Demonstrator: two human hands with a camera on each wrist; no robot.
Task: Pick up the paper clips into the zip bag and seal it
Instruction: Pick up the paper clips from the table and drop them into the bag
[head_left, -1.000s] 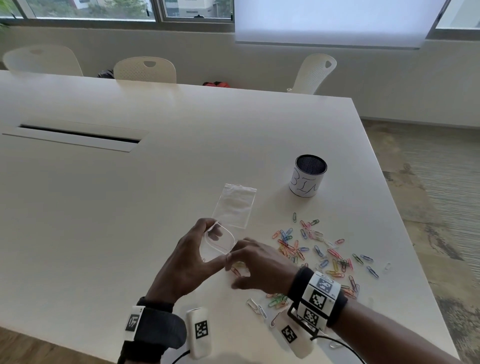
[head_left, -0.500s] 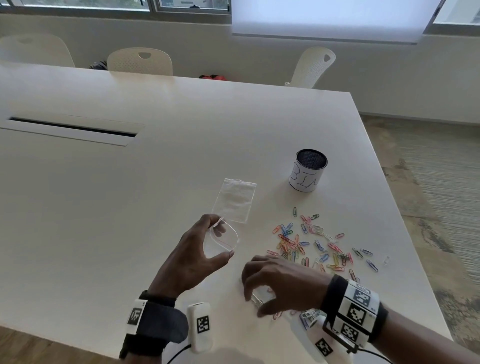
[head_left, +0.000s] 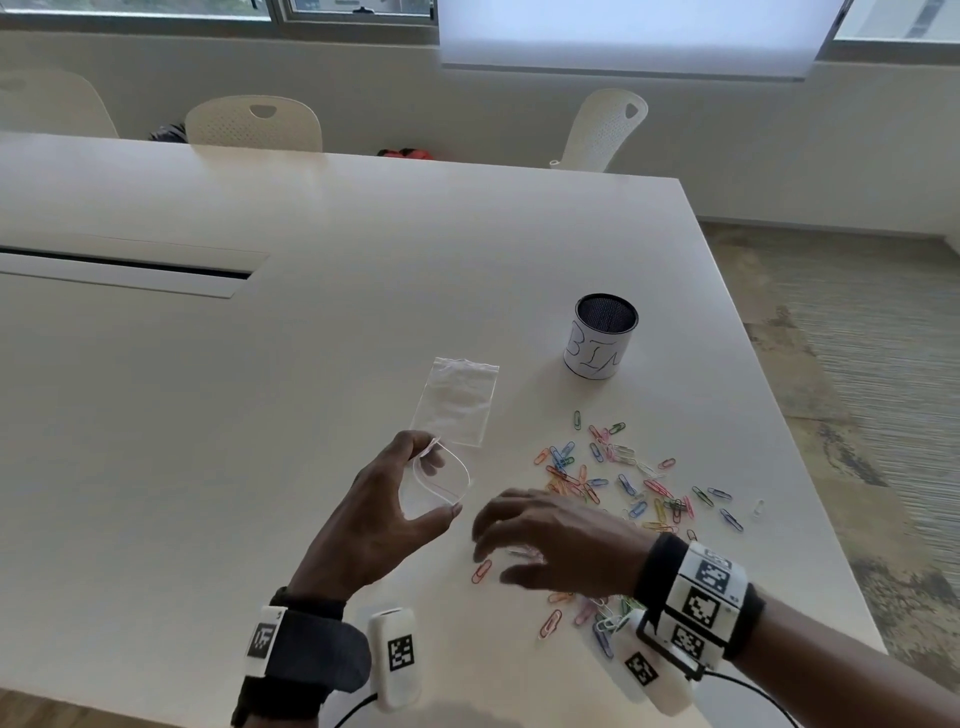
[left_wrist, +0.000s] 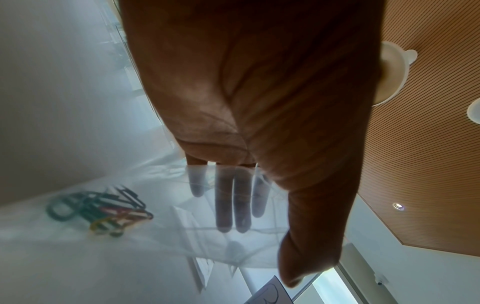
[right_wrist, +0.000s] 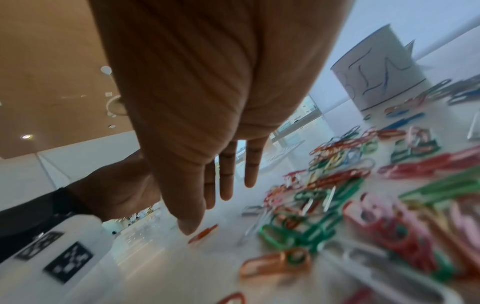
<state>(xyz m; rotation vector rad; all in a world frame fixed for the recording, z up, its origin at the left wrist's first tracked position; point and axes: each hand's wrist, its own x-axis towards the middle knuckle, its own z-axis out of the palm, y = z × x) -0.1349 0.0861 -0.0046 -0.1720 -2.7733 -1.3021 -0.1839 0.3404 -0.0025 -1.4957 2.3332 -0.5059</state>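
My left hand (head_left: 382, 519) grips the clear zip bag (head_left: 439, 480), mouth held open. My right hand (head_left: 553, 540), fingers loose, hovers over coloured paper clips (head_left: 623, 483) near the desk's (head_left: 260, 415) right edge.

A clear, glossy plastic zip bag (head_left: 440, 480) is showing faint creases. Small wire paper clips (head_left: 623, 480) in glossy coloured coating are lying on a smooth, faintly sheened white table (head_left: 260, 415). A black metal-mesh cup (head_left: 602, 335) is wearing a matt white paper wrap.

zip bag (head_left: 440, 480) left of paper clips (head_left: 623, 483) | cup (head_left: 600, 336) behind clips | all on table (head_left: 260, 415)
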